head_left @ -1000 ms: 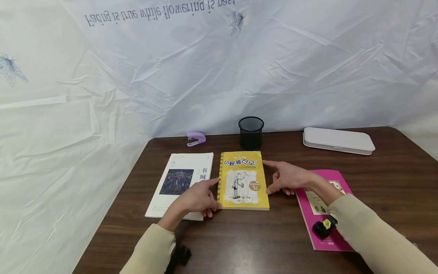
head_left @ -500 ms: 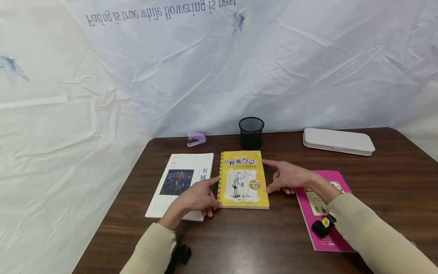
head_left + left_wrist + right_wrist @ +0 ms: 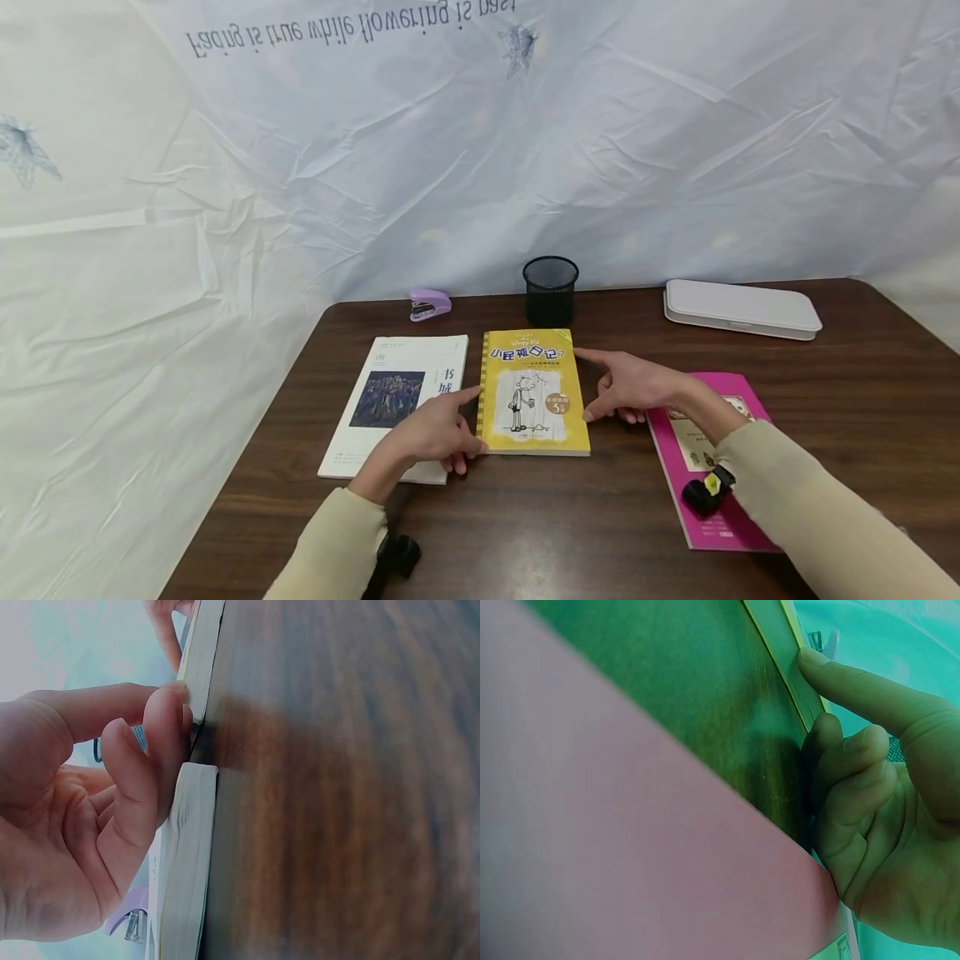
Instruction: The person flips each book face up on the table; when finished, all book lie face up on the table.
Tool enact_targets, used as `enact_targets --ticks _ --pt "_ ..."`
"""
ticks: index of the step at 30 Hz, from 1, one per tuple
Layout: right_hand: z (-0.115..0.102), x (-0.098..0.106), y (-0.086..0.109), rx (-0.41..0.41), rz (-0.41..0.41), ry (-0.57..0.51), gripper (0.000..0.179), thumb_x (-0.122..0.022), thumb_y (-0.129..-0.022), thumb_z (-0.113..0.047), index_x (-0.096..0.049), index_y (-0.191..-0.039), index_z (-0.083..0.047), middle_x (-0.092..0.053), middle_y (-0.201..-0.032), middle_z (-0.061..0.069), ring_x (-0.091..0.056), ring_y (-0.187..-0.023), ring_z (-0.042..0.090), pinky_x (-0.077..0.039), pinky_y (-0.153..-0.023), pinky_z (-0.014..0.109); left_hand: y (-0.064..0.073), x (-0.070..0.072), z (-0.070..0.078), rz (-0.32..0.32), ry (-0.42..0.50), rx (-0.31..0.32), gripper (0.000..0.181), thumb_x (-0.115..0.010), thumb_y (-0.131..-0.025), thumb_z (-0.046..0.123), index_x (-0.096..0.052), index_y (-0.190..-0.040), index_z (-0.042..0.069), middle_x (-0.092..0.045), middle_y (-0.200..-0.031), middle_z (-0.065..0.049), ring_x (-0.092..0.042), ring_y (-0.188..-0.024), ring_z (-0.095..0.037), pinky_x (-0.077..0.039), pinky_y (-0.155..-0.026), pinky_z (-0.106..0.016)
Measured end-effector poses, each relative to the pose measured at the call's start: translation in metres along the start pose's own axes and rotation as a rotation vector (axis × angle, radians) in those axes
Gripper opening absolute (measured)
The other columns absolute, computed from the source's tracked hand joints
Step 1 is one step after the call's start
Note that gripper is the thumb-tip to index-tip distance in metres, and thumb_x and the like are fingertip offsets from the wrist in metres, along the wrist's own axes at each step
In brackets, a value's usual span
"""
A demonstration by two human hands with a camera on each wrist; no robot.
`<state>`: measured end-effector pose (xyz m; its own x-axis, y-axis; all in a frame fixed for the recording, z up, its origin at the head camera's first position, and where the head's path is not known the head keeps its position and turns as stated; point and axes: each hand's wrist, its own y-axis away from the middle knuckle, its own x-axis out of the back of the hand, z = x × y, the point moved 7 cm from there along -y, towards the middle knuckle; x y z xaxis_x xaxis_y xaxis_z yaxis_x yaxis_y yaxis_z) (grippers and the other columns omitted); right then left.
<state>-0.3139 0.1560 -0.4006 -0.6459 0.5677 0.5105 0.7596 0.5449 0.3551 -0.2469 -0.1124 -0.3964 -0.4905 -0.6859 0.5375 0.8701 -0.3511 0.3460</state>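
Observation:
A yellow paperback book (image 3: 536, 396) with a cartoon figure lies flat mid-table in the head view. My left hand (image 3: 431, 429) touches its left side with index finger and thumb, overlapping a white book (image 3: 420, 354) underneath the wrist side. From the opposite side, my right hand (image 3: 637, 387) has its index finger and thumb at the yellow book's right edge. Both index fingers are extended, while the other fingers fold under. The left wrist view shows the thumb at the yellow book's page edge (image 3: 201, 667). Beneath my right forearm lies a magenta book (image 3: 671, 462), partly hidden.
Behind the yellow book stands a black mesh pen holder (image 3: 550, 300). A lilac stapler (image 3: 430, 304) sits at the back left, and a white pencil case (image 3: 742, 307) at the back right. White sheeting (image 3: 465, 167) hangs past the table's far edge.
The yellow book has shifted very slightly away from me, toward the pen holder. Both hands keep nearly the same places at its sides.

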Motion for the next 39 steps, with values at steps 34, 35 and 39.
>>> enact_targets --ticks 34,35,39 --pt "-0.041 0.030 0.049 0.076 0.075 0.007 0.073 -0.074 -0.100 -0.028 -0.041 -0.162 -0.008 -0.070 -0.102 0.019 -0.065 -0.060 0.023 -0.061 -0.058 0.038 0.018 -0.018 0.040 0.036 -0.157 -0.067 0.072 -0.085 -0.091 0.027 -0.055 -0.154 0.013 -0.066 -0.077 -0.004 -0.064 -0.056 -0.017 -0.056 -0.052 -0.032" --pt "-0.042 0.032 0.051 0.076 0.079 0.001 0.072 -0.074 -0.100 -0.028 -0.042 -0.161 -0.008 -0.070 -0.103 0.020 -0.065 -0.061 0.023 -0.061 -0.058 0.038 0.018 -0.020 0.040 0.028 -0.155 -0.068 0.072 -0.085 -0.091 0.027 -0.055 -0.154 0.014 -0.067 -0.077 -0.004 -0.064 -0.057 -0.018 -0.057 -0.053 -0.032" --pt "-0.036 0.043 0.061 0.060 0.116 -0.007 0.069 -0.074 -0.100 -0.028 -0.045 -0.159 -0.011 -0.071 -0.106 0.021 -0.066 -0.064 0.024 -0.061 -0.060 0.038 0.016 -0.024 0.044 -0.004 -0.161 -0.082 0.070 -0.084 -0.092 0.029 -0.055 -0.154 0.015 -0.069 -0.078 -0.004 -0.065 -0.059 -0.018 -0.058 -0.055 -0.032"
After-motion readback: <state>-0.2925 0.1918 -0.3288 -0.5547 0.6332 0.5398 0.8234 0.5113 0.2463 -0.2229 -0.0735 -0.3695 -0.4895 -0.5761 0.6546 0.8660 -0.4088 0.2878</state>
